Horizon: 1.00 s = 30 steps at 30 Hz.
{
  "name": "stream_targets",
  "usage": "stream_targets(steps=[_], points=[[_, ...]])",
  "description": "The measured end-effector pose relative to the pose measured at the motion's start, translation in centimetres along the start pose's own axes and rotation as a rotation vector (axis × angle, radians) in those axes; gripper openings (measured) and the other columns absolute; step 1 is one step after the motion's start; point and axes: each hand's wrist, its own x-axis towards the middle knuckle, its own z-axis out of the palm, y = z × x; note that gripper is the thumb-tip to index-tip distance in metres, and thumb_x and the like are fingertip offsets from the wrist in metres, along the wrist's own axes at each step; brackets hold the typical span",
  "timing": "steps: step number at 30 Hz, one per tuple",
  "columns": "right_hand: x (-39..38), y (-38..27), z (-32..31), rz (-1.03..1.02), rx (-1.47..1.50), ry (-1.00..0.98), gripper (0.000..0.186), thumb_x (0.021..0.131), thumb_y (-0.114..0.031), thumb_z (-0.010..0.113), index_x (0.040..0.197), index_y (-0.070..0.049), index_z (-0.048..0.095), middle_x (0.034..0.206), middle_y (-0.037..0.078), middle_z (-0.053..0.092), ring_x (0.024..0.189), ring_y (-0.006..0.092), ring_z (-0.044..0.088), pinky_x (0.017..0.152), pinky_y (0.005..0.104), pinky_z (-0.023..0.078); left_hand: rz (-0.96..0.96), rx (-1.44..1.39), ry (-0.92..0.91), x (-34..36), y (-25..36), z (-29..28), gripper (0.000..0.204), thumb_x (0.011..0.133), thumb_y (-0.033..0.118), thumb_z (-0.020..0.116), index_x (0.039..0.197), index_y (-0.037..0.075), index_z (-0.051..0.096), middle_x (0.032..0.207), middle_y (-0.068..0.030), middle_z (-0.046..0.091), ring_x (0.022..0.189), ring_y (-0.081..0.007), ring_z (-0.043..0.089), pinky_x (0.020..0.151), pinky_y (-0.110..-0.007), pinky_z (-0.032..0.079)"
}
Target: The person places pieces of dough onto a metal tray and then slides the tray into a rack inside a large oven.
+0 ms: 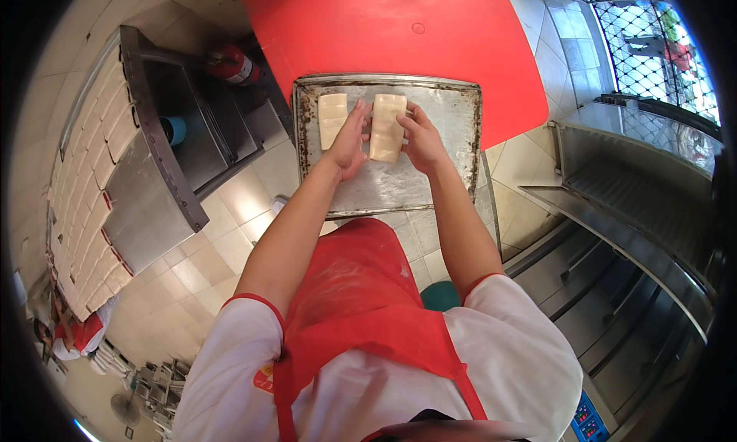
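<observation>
A worn metal baking tray (407, 189) rests on the red table, its rim dark and stained. On the tray's left half lies a pale, scored block of dough (332, 121). To its right, a longer pale dough slab (388, 127) is held between my two hands. My left hand (353, 143) has its fingers along the slab's left edge, and my right hand (418, 139) grips the right edge with thumb and fingers. The fingertips behind the slab are partly hidden.
Red table (407, 28) ahead. Left, a steel counter (153, 212) with rows of dough (92, 173); a fire extinguisher (228, 64) beside it. Right, open steel equipment (629, 196) and a grilled window (637, 35). A co-worker (80, 331) is at lower left.
</observation>
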Motion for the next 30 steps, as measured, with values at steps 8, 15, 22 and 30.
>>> stream_targets(steps=[8, 15, 22, 30], points=[[5.9, 2.9, -2.5, -0.311, -0.754, 0.159, 0.059, 0.092, -0.025, 0.068, 0.141, 0.001, 0.049, 0.128, 0.019, 0.057, 0.114, 0.034, 0.06, 0.101, 0.0398, 0.047, 0.211, -0.183, 0.156, -1.9, -3.1, -1.7, 0.08, 0.1, 0.065, 0.039, 0.158, 0.012, 0.028, 0.161, -0.012, 0.029, 0.143, -0.0305, 0.034, 0.12, -0.048, 0.024], [-2.9, 2.9, 14.4, -0.452, -0.522, -0.021, 0.045, 0.097, -0.017, 0.065, 0.139, -0.003, 0.056, 0.131, 0.013, 0.059, 0.117, 0.0231, 0.057, 0.098, 0.0362, 0.048, 0.594, -0.4, 0.032, -24.6, -1.0, -11.4, 0.075, 0.102, 0.06, 0.038, 0.15, 0.003, 0.039, 0.151, -0.0168, 0.047, 0.137, -0.0357, 0.046, 0.117, -0.048, 0.032], [-8.3, 11.4, 45.1, -0.012, -0.192, -0.76, 0.038, 0.097, -0.013, 0.065, 0.133, -0.004, 0.06, 0.129, 0.007, 0.063, 0.11, 0.0207, 0.062, 0.096, 0.0344, 0.05, 1.209, -0.721, 0.926, -41.2, 4.3, -33.6, 0.034, 0.106, 0.032, 0.046, 0.121, 0.004, 0.059, 0.117, -0.0125, 0.065, 0.111, -0.0252, 0.061, 0.101, -0.039, 0.046], [-0.6, 21.1, 65.1, 0.203, -0.015, -0.413, 0.045, 0.098, -0.015, 0.062, 0.139, -0.001, 0.05, 0.127, 0.013, 0.062, 0.112, 0.0266, 0.061, 0.098, 0.0391, 0.051, 0.81, -1.05, 1.41, -40.5, 17.8, -50.5, 0.032, 0.091, 0.026, 0.066, 0.106, -0.002, 0.067, 0.092, -0.0142, 0.07, 0.081, -0.0308, 0.067, 0.071, -0.046, 0.054]])
